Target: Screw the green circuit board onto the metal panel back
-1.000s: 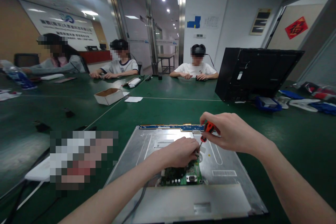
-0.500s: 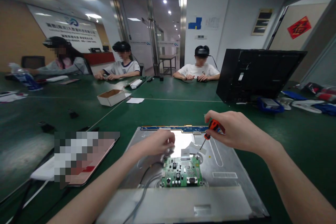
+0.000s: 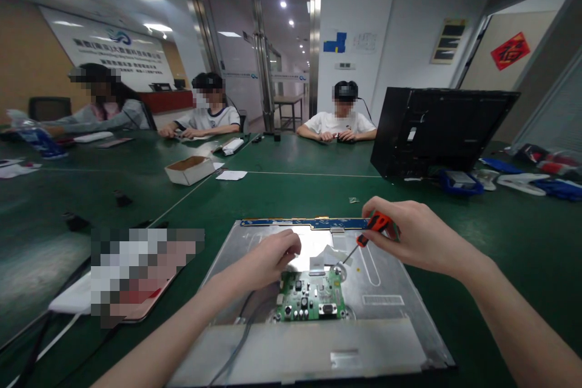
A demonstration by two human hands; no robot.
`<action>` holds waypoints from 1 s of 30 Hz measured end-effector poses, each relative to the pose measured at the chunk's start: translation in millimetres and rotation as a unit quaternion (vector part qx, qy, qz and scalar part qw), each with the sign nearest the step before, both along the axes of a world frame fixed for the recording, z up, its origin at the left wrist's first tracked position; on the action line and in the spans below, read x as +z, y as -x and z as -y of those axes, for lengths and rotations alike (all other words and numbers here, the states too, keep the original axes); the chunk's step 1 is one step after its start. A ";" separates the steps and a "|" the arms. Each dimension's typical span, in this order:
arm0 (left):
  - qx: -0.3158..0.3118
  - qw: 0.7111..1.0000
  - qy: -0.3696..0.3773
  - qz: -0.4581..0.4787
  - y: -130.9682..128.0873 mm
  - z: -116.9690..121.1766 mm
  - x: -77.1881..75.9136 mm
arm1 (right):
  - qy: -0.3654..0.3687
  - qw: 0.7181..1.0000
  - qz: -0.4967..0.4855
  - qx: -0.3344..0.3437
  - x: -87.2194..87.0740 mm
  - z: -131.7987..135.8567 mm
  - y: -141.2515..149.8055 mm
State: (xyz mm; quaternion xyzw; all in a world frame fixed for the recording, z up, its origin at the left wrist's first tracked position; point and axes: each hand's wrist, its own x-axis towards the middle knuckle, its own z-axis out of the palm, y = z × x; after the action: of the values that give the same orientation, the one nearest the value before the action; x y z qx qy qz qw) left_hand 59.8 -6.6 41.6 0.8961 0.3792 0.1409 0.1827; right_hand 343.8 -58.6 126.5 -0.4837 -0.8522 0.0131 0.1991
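Observation:
My right hand [image 3: 404, 233] is closed round the red and black handle of a screwdriver [image 3: 375, 227]. The thin shaft slants down to the left, its tip by the upper right corner of a green circuit board [image 3: 311, 296]. That board lies on the silver metal back of a display panel [image 3: 386, 330]. At the board's upper left corner is my left hand [image 3: 275, 254], its fingers curled in; what they hold, if anything, is hidden. Grey cables [image 3: 243, 339] run out from under my left wrist. A blue circuit strip [image 3: 304, 224] lines the panel's far edge.
Left of the panel lie a pink phone-like slab [image 3: 152, 297] and a white object, partly pixelated. A small open box [image 3: 190, 171] and a paper [image 3: 231, 175] lie farther off. A black monitor casing [image 3: 441, 133] stands at the right. Several people sit across the green table [image 3: 291, 194].
My right hand and the screwdriver have shifted slightly right, and the shaft leans lower. My left hand has come down closer to the board's corner. The whole view has turned slightly.

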 end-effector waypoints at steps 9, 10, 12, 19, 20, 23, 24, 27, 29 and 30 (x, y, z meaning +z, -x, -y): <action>-0.029 0.996 0.068 0.041 -31.8 71.5 5.2 | 0.026 0.976 -0.205 -0.070 -62.4 13.3 -17.7; -0.025 0.997 0.069 0.040 -37.4 78.1 1.6 | 0.028 0.972 -0.220 -0.078 -69.0 13.5 -19.4; 0.006 0.997 0.065 0.033 -49.1 88.8 -8.3 | 0.023 0.967 -0.237 -0.092 -79.6 13.8 -21.4; 0.084 0.995 0.008 0.058 -78.4 106.8 -37.6 | -0.006 0.964 -0.252 -0.080 -91.9 18.3 -15.8; 0.086 0.995 0.004 0.052 -80.6 107.6 -38.6 | -0.012 0.964 -0.254 -0.079 -92.1 18.7 -15.1; 0.098 0.995 -0.031 0.014 -83.7 106.4 -38.6 | -0.025 0.962 -0.259 -0.077 -93.0 18.9 -14.3; 0.098 0.994 -0.048 0.003 -83.4 104.9 -38.2 | -0.026 0.962 -0.260 -0.077 -93.2 18.8 -14.3; 0.094 0.990 -0.101 -0.007 -79.1 98.1 -37.9 | -0.016 0.963 -0.259 -0.076 -93.3 18.5 -13.9; 0.093 0.987 -0.130 0.001 -74.9 93.4 -38.7 | -0.010 0.963 -0.259 -0.075 -92.7 18.8 -13.1; 0.094 0.986 -0.137 0.008 -73.2 91.5 -39.3 | -0.009 0.963 -0.259 -0.074 -92.2 19.0 -12.6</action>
State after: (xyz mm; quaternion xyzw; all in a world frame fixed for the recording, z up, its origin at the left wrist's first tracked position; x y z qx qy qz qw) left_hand 133.0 -98.1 2.3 0.8716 0.4378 0.2154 0.0472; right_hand 356.5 -77.6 34.3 -0.5237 -0.7335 0.1152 0.4177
